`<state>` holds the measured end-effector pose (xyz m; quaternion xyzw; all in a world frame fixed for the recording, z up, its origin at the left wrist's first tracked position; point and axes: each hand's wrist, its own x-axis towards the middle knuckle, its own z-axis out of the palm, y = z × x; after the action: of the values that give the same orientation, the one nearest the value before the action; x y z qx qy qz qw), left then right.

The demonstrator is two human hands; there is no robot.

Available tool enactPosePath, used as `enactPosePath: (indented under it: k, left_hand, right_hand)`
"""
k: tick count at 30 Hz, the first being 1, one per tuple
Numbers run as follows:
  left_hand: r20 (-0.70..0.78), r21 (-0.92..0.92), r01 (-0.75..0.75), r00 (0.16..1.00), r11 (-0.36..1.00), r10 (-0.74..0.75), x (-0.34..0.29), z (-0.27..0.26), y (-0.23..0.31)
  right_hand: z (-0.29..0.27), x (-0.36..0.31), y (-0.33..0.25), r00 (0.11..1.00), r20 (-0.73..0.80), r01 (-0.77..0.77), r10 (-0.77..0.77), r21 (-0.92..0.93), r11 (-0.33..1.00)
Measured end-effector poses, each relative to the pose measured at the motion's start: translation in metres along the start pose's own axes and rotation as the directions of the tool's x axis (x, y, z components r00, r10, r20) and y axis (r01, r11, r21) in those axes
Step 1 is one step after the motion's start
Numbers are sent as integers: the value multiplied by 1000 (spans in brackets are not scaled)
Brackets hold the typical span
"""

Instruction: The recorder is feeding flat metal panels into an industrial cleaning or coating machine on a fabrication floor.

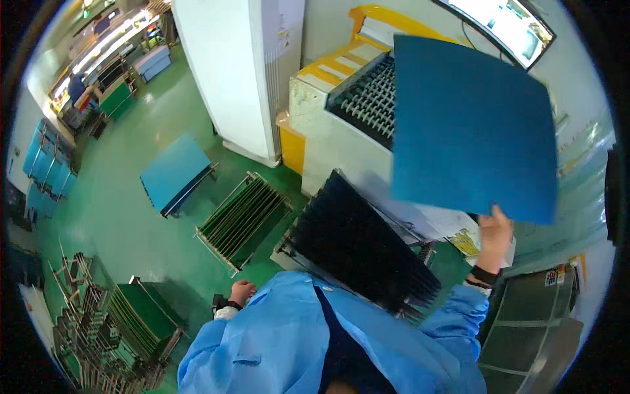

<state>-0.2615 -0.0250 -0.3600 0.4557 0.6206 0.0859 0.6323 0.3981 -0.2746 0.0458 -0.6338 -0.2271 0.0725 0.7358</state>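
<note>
My right hand (495, 236) is closed on the lower edge of a large flat blue panel (472, 125). The panel is held up in front of the roller machine and covers part of its rollers (367, 98). My left hand (243, 291) is beside my body at the lower middle, its fingers curled and nothing visible in them. Between my body and the machine stands a rack packed with dark panels (367, 243), their edges close together. Left of it, nearest my left hand, is a metal rack of green panels (243, 213).
A white pillar-like cabinet (230, 72) rises left of the machine. On the green floor are a rack with light blue panels (176, 172) and bare metal racks (82, 328). A screen (508, 26) hangs at upper right. A person (79, 88) sits far off at upper left.
</note>
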Motion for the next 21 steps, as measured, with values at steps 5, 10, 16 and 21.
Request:
enactPosePath:
  k: [5, 10, 16, 21]
  left_hand:
    - [3, -126, 56, 998, 990, -56, -10, -4, 6]
    - [7, -45, 66, 998, 997, -66, -30, -2, 43]
    - [-74, 151, -73, 994, 986, 85, -53, 1, 40]
    - [-91, 278, -94, 988, 956, 124, -40, -8, 8]
  right_hand:
    - [64, -18, 90, 916, 223, -402, 334, 533, 745]
    - [136, -51, 124, 830, 117, -482, 546, 644, 594]
    - [142, -40, 146, 719, 215, -626, 661, 614, 481]
    - [153, -19, 145, 730, 221, -615, 646, 625, 481]
